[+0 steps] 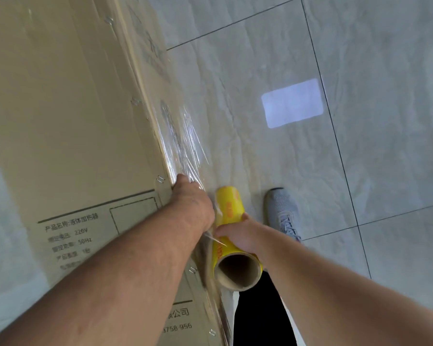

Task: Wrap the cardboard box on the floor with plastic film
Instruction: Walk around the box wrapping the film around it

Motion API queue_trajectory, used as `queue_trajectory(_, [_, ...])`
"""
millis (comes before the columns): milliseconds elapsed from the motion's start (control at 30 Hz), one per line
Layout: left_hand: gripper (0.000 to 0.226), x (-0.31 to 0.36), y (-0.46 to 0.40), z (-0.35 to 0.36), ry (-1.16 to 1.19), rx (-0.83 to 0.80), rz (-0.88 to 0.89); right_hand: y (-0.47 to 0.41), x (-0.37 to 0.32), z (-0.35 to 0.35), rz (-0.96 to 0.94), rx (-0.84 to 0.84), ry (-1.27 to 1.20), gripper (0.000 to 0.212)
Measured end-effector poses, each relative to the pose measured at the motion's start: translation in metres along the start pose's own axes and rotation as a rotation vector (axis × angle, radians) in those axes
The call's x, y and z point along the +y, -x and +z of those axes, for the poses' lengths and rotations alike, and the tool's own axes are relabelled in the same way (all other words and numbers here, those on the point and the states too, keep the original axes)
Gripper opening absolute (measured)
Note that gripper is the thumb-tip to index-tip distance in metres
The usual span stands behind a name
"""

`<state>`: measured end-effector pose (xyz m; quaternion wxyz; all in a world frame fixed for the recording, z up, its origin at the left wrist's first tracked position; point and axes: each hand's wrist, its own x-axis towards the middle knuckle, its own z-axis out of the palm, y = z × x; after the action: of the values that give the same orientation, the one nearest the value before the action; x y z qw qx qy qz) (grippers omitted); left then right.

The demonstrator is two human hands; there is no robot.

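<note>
A large tan cardboard box [68, 108] with printed labels fills the left side, standing on the tiled floor. Clear plastic film [185, 143] clings in wrinkles to its right edge and side. My left hand [194, 203] presses the film against the box edge, fingers curled over the corner. My right hand [240, 232] grips the middle of a yellow film roll [229, 203] with a brown cardboard core, held just right of the box edge. Film stretches from the roll to the box under my left hand.
Grey marble-look floor tiles [360, 171] with dark grout lines spread to the right. My grey sneaker [283, 211] stands close to the roll, and my dark trouser leg [260, 315] is below. A bright rectangular light reflection [293, 103] lies on the floor.
</note>
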<state>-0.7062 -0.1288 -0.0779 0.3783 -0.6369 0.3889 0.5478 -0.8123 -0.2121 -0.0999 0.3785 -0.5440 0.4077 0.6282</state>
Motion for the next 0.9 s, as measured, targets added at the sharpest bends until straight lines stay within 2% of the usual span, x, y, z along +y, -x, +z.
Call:
queue_trajectory(67, [0.054, 0.004, -0.002, 0.003, -0.037, -0.02, -0.014, -0.001, -0.008, -0.003, -0.022, -0.007, 0.051, 0.106])
queue_trajectory(133, [0.061, 0.006, -0.005, 0.011, -0.075, -0.013, -0.026, -0.003, -0.012, 0.005, -0.041, -0.011, 0.082, 0.108])
queue_trajectory(167, [0.063, 0.006, -0.005, 0.016, -0.093, 0.008, -0.016, -0.007, -0.014, 0.013, -0.043, -0.035, 0.074, 0.118])
queue_trajectory(233, [0.065, 0.008, -0.003, 0.021, -0.087, 0.089, 0.038, -0.005, -0.012, 0.025, -0.014, -0.043, -0.101, 0.133])
queue_trajectory(267, [0.066, 0.009, -0.003, 0.023, -0.068, 0.13, 0.083, -0.001, -0.006, 0.027, 0.008, -0.012, -0.251, 0.131])
queue_trajectory(333, [0.062, 0.011, -0.005, 0.028, -0.031, 0.191, 0.185, 0.011, 0.014, 0.024, 0.066, 0.038, -0.576, 0.102])
queue_trajectory(400, [0.055, 0.014, -0.009, 0.034, -0.008, 0.211, 0.233, 0.022, 0.035, 0.023, 0.14, -0.068, -0.845, 0.071])
queue_trajectory(467, [0.052, 0.014, -0.009, 0.038, 0.017, 0.222, 0.241, 0.031, 0.044, 0.027, 0.153, -0.231, -1.012, 0.064])
queue_trajectory(567, [0.046, 0.01, -0.003, 0.035, 0.003, 0.197, 0.216, 0.026, 0.044, 0.036, 0.174, -0.294, -1.131, 0.064])
queue_trajectory(667, [0.046, 0.014, 0.001, 0.032, 0.044, 0.168, 0.17, 0.021, 0.049, 0.029, 0.163, -0.227, -1.014, 0.07])
queue_trajectory(800, [0.048, 0.026, 0.001, 0.03, 0.076, 0.135, 0.108, 0.025, 0.056, 0.015, 0.039, -0.048, -0.67, 0.071])
queue_trajectory(900, [0.045, 0.031, 0.0, 0.035, 0.003, 0.12, 0.077, 0.025, 0.044, 0.012, -0.034, 0.035, -0.486, 0.092])
